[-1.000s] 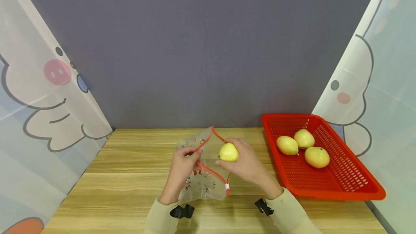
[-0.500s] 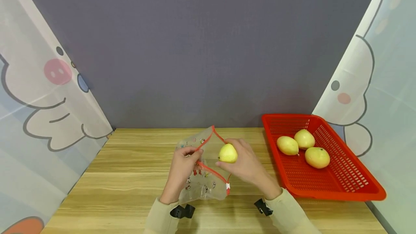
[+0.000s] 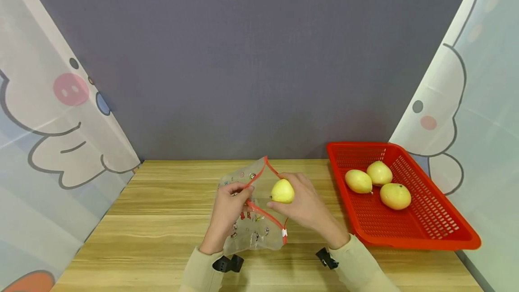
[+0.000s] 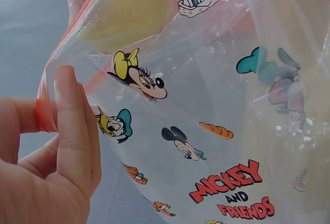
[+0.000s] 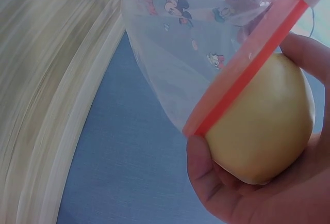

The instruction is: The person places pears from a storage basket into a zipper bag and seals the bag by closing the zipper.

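Note:
A clear printed bag (image 3: pixel 259 233) with a red zip edge and white slider has its mouth spread apart. My left hand (image 3: pixel 228 208) pinches the red edge at the left of the mouth; in the left wrist view that hand (image 4: pixel 56 157) has thumb and fingers on either side of the edge (image 4: pixel 46 95). Held in my right hand (image 3: pixel 310 204) is a yellow round fruit (image 3: pixel 282 191) at the bag's mouth. The right wrist view has the fruit (image 5: pixel 265 123) partly behind the red edge (image 5: pixel 247 64), gripped by the right hand (image 5: pixel 278 198).
At the right of the wooden table (image 3: pixel 150 220) stands a red slotted basket (image 3: pixel 405 241) holding three yellow fruits (image 3: pixel 395 196). A grey panel (image 3: pixel 243 66) rises behind the table, with printed cartoon curtains (image 3: pixel 52 139) at both sides.
My right hand and the fruit in it have moved slightly left, further over the bag's mouth. The left hand has barely moved.

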The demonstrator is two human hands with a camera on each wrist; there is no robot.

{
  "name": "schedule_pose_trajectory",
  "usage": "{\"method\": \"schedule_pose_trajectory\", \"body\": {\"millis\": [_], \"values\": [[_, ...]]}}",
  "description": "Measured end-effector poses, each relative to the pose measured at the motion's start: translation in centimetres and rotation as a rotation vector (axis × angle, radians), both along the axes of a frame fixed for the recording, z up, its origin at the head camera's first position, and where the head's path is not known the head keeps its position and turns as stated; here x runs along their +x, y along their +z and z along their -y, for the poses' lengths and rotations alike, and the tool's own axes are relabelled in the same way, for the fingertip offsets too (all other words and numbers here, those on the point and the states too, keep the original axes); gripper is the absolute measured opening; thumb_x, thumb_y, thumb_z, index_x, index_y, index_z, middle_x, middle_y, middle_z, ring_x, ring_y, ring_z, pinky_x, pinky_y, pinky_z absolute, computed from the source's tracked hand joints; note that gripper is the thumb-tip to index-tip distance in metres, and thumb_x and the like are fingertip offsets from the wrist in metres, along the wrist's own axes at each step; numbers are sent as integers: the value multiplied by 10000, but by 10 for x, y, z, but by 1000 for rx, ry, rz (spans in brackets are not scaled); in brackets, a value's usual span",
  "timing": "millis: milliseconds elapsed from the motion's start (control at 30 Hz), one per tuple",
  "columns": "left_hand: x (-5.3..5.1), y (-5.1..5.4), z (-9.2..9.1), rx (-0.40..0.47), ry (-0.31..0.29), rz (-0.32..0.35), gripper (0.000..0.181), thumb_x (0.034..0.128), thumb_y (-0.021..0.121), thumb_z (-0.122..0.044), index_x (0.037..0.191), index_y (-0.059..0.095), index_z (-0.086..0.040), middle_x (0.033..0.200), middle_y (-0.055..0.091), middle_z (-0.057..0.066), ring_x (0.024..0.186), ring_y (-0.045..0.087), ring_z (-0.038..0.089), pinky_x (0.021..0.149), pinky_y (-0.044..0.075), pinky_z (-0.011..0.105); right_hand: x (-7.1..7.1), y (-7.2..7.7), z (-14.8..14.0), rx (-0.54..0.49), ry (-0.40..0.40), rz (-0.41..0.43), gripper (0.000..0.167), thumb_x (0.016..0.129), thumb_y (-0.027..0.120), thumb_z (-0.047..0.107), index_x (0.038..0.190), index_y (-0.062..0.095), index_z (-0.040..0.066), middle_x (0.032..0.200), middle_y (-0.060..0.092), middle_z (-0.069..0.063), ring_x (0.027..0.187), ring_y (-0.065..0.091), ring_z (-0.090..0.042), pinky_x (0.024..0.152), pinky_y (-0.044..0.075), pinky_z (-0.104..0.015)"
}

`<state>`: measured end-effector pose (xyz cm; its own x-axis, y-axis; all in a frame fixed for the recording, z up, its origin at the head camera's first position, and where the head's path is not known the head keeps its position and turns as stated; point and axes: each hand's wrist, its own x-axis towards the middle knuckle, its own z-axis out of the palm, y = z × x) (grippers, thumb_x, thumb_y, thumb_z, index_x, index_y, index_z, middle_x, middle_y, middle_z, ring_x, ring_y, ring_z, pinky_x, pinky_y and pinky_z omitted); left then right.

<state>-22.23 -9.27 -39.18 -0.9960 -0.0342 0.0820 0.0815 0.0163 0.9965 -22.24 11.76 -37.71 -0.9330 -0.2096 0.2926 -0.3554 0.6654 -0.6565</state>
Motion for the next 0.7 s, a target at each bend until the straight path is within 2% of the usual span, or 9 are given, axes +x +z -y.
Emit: {"method": "schedule_pose_trajectory", "body": {"millis": [133,267,567,700], "values": [[0,1,1,-5,-5,-2,190,970,711,-140,991,735,48,806,621,141,560,625,183,599,636,418,0,0,0,1,0,4,743,738,898,449,1356,610,153,1215,581,-45,1027,535,-214,710,539,-330],[0,1,2,-9,-7,-2,220,971,711,-140,1013,727,75,812,616,134,573,623,178,622,636,445,0,0,1,8,-2,13,762,738,894,469,1365,609,143,1219,587,-46,1030,538,-218,711,539,-337],[1,2,1,-3,-7,-12,160,966,716,-129,968,745,28,793,617,129,570,624,188,615,638,437,0,1,1,19,-2,44,739,742,888,470,1346,611,147,1173,609,-46,901,588,-204,673,543,-326],[1,1,2,3,-12,-10,171,971,711,-134,974,740,34,797,614,125,566,624,185,582,632,368,0,1,1,9,4,49,714,738,891,465,1326,615,168,1156,601,-34,885,583,-189,665,540,-316]]}}
